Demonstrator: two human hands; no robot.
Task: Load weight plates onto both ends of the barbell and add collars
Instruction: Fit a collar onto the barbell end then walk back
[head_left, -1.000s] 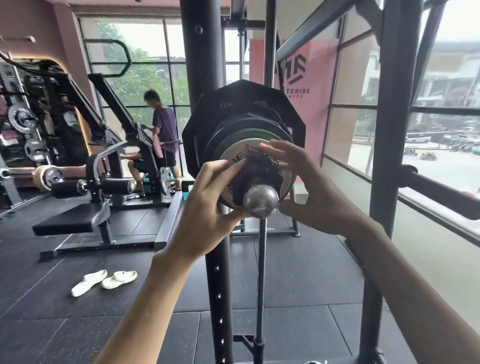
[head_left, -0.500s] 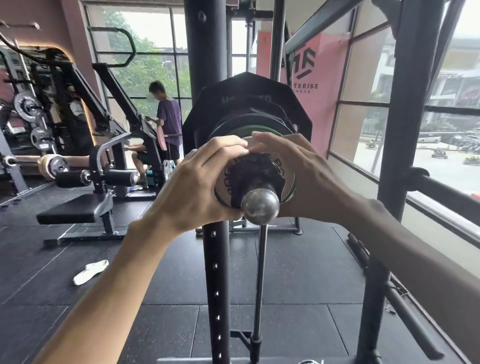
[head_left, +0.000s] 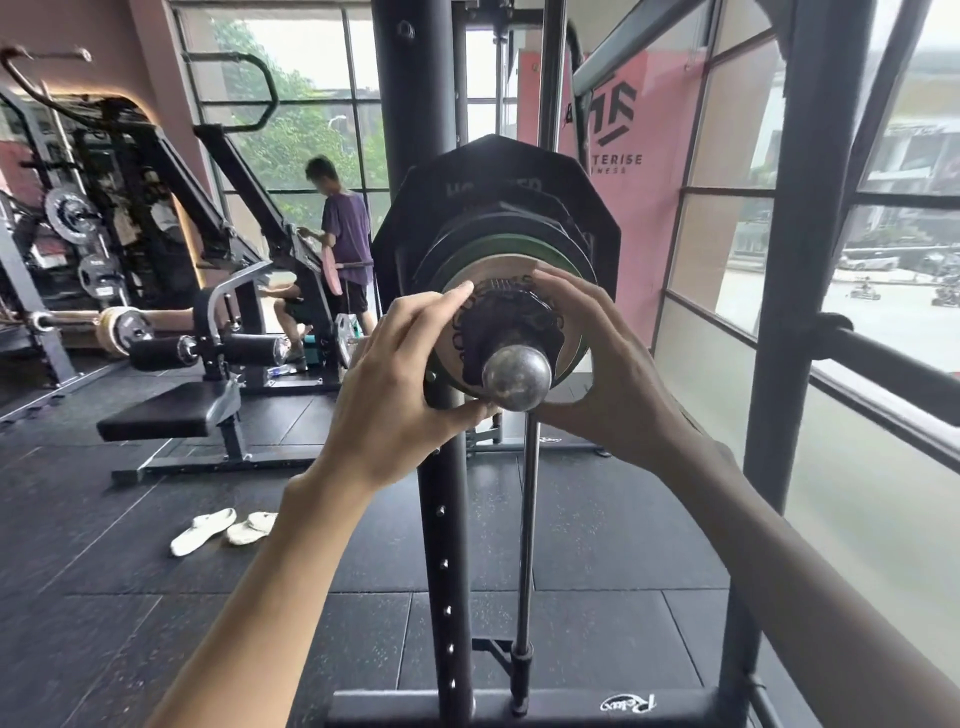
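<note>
Collar (head_left: 514, 318) black, against tan plate (head_left: 496, 269)

Two hands (head_left: 395, 395), one collar (head_left: 511, 317), two slippers (head_left: 202, 530)

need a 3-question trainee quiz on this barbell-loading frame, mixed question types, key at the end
1. True or false: the left hand and the right hand both grip around the black collar on the silver barbell end.
2. Which plate sits right behind the collar? A: a red rubber plate. B: the tan round plate with dark lettering. C: a blue square plate.
3. Fill in: on the black rubber floor, left of the black rack upright, lies a pair of white ____.
Key: 1 true; 2 B; 3 slippers.
</note>
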